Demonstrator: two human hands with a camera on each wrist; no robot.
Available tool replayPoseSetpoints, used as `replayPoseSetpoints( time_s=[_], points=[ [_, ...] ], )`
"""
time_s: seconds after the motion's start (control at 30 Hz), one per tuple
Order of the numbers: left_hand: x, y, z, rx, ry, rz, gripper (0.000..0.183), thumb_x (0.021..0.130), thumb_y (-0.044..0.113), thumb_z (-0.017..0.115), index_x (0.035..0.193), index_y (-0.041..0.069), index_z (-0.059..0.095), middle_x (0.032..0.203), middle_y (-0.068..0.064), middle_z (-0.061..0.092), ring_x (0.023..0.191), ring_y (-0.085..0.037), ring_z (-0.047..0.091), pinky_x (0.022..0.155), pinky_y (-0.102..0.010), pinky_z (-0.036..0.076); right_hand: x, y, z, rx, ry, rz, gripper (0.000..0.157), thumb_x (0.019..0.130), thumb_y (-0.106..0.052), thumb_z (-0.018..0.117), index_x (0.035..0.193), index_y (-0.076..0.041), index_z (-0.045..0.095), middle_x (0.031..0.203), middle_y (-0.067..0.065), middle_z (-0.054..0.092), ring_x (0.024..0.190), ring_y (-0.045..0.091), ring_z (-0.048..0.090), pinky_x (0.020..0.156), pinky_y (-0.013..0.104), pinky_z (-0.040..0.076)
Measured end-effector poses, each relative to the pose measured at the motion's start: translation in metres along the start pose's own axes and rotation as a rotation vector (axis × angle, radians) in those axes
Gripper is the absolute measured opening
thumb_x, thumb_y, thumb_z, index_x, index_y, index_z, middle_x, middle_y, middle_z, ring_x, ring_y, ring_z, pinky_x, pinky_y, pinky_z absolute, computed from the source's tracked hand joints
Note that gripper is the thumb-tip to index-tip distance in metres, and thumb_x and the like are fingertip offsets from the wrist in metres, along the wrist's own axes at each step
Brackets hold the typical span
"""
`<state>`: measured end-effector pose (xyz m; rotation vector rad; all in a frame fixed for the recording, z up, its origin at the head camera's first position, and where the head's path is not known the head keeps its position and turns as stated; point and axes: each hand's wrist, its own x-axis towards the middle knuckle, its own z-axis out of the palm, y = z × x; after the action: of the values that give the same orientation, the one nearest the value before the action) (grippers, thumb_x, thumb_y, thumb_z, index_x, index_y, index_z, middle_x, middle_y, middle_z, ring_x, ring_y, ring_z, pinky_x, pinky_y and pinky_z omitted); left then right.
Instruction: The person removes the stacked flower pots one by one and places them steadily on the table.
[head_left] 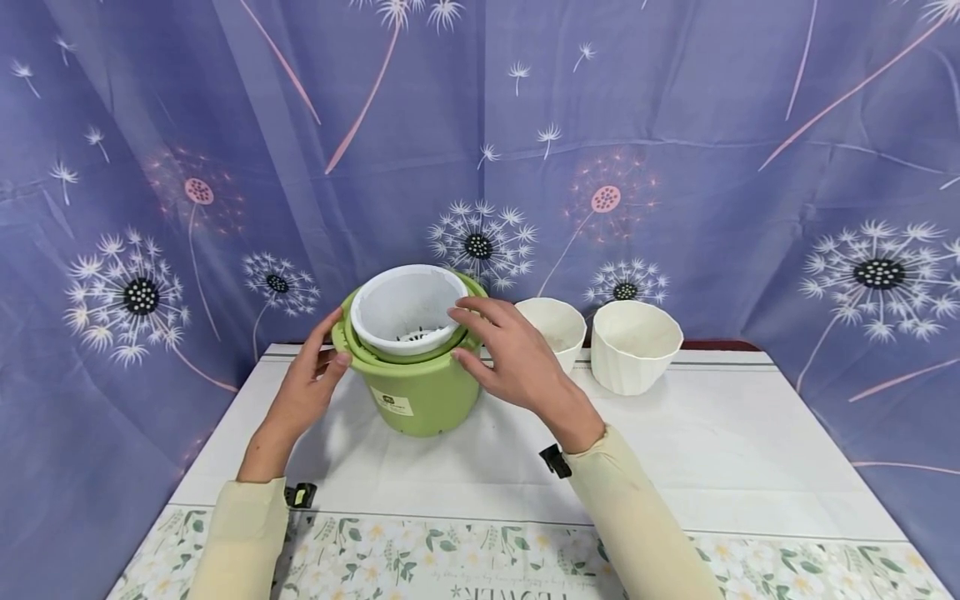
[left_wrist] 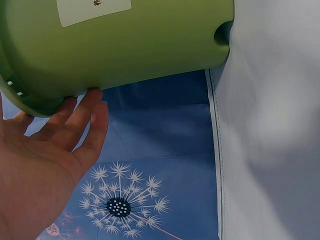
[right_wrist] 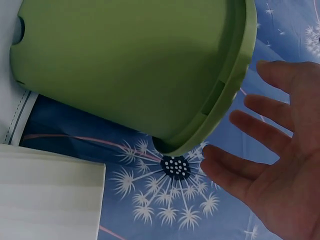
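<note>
In the head view a green flower pot (head_left: 423, 400) with a pale label stands upright at the left of the table. Nested inside it are another green pot's rim (head_left: 405, 358) and a white flower pot (head_left: 408, 292) with slots in its bottom. My left hand (head_left: 303, 387) touches the outer pot at its left rim; the left wrist view shows its fingertips against the wall just below that rim. On the opposite side, my right hand (head_left: 517, 354) hovers by the rims, fingers spread. A gap separates its fingers from the green rim in the right wrist view.
Two fluted white pots, a nearer-left one (head_left: 551, 325) and one farther right (head_left: 633, 346), stand to the right of the green pot. A white cloth (head_left: 720, 450) with a floral front band covers the table. Behind hangs a blue dandelion curtain (head_left: 705, 208).
</note>
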<state>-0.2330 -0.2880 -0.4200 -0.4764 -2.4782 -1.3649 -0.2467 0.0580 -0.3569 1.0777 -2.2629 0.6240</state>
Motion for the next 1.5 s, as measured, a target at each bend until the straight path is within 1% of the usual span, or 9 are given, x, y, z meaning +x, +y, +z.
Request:
replayPoseSetpoints(
  time_s=[0.23, 0.3, 0.4, 0.57, 0.63, 0.9, 1.23, 1.4, 1.5],
  points=[
    [0.0, 0.001, -0.001, 0.004, -0.003, 0.0, 0.065, 0.115, 0.026, 0.051, 0.171, 0.035, 0.019, 0.163, -0.015, 0.041, 0.135, -0.037, 0.055, 0.099, -0.029, 0.047, 0.009, -0.002, 0.003, -0.02, -0.038, -0.004, 0.05, 0.102, -0.032, 0.075, 0.145, -0.011, 0.065, 0.149, 0.009, 0.059, 0.137, 0.033, 0.054, 0.115, 0.047, 0.043],
    [0.0, 0.001, -0.001, 0.001, -0.003, 0.003, 0.065, 0.115, 0.026, 0.051, 0.171, 0.035, 0.02, 0.162, -0.016, 0.042, 0.135, -0.038, 0.056, 0.098, -0.024, 0.046, 0.011, -0.003, 0.004, -0.024, -0.042, -0.005, 0.05, 0.101, -0.032, 0.076, 0.145, -0.011, 0.065, 0.148, 0.009, 0.059, 0.136, 0.033, 0.055, 0.115, 0.047, 0.043],
    [0.0, 0.001, -0.001, 0.005, -0.001, 0.007, 0.065, 0.115, 0.025, 0.051, 0.171, 0.034, 0.019, 0.16, -0.017, 0.043, 0.134, -0.038, 0.056, 0.098, -0.028, 0.048, 0.014, -0.003, 0.005, -0.027, -0.051, -0.002, 0.05, 0.101, -0.032, 0.076, 0.144, -0.01, 0.065, 0.148, 0.009, 0.059, 0.135, 0.034, 0.055, 0.114, 0.047, 0.043],
    [0.0, 0.002, -0.001, 0.0, -0.001, 0.001, 0.065, 0.115, 0.024, 0.051, 0.172, 0.031, 0.019, 0.161, -0.018, 0.042, 0.134, -0.04, 0.056, 0.102, -0.05, 0.048, 0.018, -0.002, 0.005, -0.019, -0.078, 0.009, 0.049, 0.1, -0.032, 0.077, 0.143, -0.01, 0.067, 0.146, 0.009, 0.061, 0.135, 0.033, 0.056, 0.116, 0.046, 0.042],
    [0.0, 0.002, -0.001, -0.002, -0.002, -0.001, 0.065, 0.115, 0.024, 0.051, 0.172, 0.032, 0.019, 0.16, -0.018, 0.043, 0.134, -0.04, 0.056, 0.102, -0.053, 0.048, 0.02, -0.002, 0.004, -0.019, -0.088, 0.01, 0.05, 0.1, -0.033, 0.078, 0.142, -0.01, 0.067, 0.146, 0.009, 0.061, 0.135, 0.033, 0.056, 0.116, 0.046, 0.041],
    [0.0, 0.001, -0.001, -0.004, -0.005, -0.004, 0.066, 0.115, 0.024, 0.051, 0.171, 0.033, 0.02, 0.156, -0.018, 0.046, 0.134, -0.038, 0.056, 0.097, -0.024, 0.046, 0.03, -0.003, 0.001, -0.011, -0.157, 0.026, 0.053, 0.096, -0.034, 0.082, 0.142, -0.01, 0.067, 0.144, 0.008, 0.063, 0.134, 0.028, 0.058, 0.118, 0.043, 0.04],
    [0.0, 0.003, -0.001, -0.003, -0.007, -0.006, 0.065, 0.115, 0.025, 0.051, 0.171, 0.033, 0.02, 0.157, -0.018, 0.046, 0.133, -0.038, 0.056, 0.1, -0.041, 0.049, 0.041, -0.004, 0.002, 0.006, -0.232, 0.048, 0.052, 0.095, -0.036, 0.084, 0.139, -0.012, 0.071, 0.14, 0.006, 0.065, 0.128, 0.026, 0.062, 0.111, 0.042, 0.046],
    [-0.001, 0.001, -0.002, 0.0, -0.009, -0.007, 0.066, 0.115, 0.025, 0.051, 0.172, 0.033, 0.019, 0.154, -0.018, 0.047, 0.132, -0.037, 0.057, 0.099, -0.032, 0.049, 0.043, -0.004, 0.006, 0.028, -0.239, 0.033, 0.049, 0.096, -0.033, 0.083, 0.137, -0.01, 0.072, 0.137, 0.006, 0.067, 0.124, 0.026, 0.065, 0.106, 0.04, 0.05],
    [0.0, 0.001, -0.001, 0.005, -0.005, -0.008, 0.066, 0.115, 0.026, 0.051, 0.171, 0.035, 0.02, 0.157, -0.016, 0.045, 0.133, -0.036, 0.057, 0.099, -0.035, 0.049, 0.045, -0.003, 0.006, 0.034, -0.232, 0.036, 0.049, 0.095, -0.033, 0.084, 0.137, -0.01, 0.072, 0.137, 0.006, 0.067, 0.124, 0.025, 0.065, 0.104, 0.041, 0.052]
  ],
)
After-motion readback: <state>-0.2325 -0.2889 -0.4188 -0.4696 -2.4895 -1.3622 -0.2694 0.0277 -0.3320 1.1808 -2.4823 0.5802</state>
